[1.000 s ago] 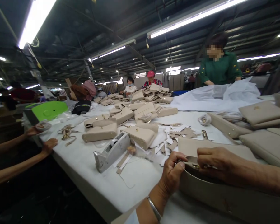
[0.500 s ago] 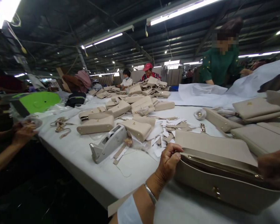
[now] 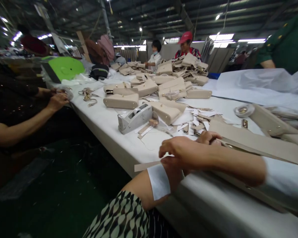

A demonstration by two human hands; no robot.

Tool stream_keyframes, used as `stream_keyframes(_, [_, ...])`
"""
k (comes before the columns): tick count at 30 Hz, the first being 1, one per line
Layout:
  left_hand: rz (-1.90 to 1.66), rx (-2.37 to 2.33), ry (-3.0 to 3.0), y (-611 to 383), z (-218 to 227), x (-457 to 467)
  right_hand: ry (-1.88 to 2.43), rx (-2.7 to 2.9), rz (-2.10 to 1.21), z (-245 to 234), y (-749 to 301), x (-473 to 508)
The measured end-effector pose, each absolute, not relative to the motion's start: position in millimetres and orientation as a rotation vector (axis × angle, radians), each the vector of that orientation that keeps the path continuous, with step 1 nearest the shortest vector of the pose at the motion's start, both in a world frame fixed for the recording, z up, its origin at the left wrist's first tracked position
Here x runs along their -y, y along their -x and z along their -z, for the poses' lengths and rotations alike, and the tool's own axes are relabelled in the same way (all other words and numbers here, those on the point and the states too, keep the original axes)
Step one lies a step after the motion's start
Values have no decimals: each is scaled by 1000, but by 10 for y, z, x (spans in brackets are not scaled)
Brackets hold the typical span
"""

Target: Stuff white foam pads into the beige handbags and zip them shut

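Head view: at lower right, our left hand (image 3: 208,137) grips the beige bag (image 3: 253,140) by its rim; our right hand (image 3: 180,150) (fingers curved, slightly parted) is near the white patch (image 3: 159,181) on our left forearm (image 3: 136,189).

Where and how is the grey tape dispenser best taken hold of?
I'd take the tape dispenser by its taller end, from above and the near side, pinching across its width. It stands upright, long and narrow, with a flat near wall; a beige bag close beyond that end would likely crowd a far-side approach.
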State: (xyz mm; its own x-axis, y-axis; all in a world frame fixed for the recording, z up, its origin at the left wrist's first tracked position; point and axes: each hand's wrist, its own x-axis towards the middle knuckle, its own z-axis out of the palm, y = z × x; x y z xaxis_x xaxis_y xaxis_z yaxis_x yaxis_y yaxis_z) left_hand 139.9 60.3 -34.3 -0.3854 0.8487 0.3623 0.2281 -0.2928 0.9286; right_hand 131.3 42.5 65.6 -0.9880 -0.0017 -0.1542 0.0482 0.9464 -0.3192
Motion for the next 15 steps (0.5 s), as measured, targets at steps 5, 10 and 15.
stream_keyframes(5, [-1645,-1422,-1651,-1280,370,-702,198,-2673,330,-179,-382,-190])
stream_keyframes(10, [-1586,-1411,-1601,-1222,439,-770,449,-2566,319,-3,-260,-139])
stream_keyframes(15, [-1619,-1249,-1495,-1287,430,-908,76,-2691,615,-172,-300,-546])
